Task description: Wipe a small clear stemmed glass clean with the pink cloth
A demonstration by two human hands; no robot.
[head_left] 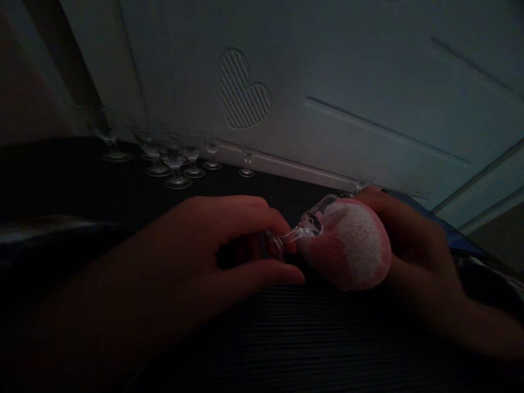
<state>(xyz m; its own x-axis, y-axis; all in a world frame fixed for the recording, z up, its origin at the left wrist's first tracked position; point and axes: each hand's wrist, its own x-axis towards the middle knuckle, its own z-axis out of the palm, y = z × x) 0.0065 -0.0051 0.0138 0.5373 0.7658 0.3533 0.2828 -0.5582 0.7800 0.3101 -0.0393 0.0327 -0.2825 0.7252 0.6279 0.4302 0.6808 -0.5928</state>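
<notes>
My left hand [213, 229] is closed, its thumb and fingers gripping a small stemmed glass [302, 230] near its foot. The glass lies tilted, with its bowl pointing to the right. Against the bowl rests a round pink pad with a whitish, fuzzy-looking patch [360, 245]; dim light hides whether it is a sponge or a cloth. Behind that pad, my right hand [421, 256] is curled around it, and most of its fingertips are hidden.
Several stemmed glasses [175, 164] stand upright on the dark tabletop [262, 338] at the back left. One glass [246, 162] is apart from them. A pale panel with a carved heart [243, 95] rises behind. Another glass [362, 184] shows partly behind my right hand.
</notes>
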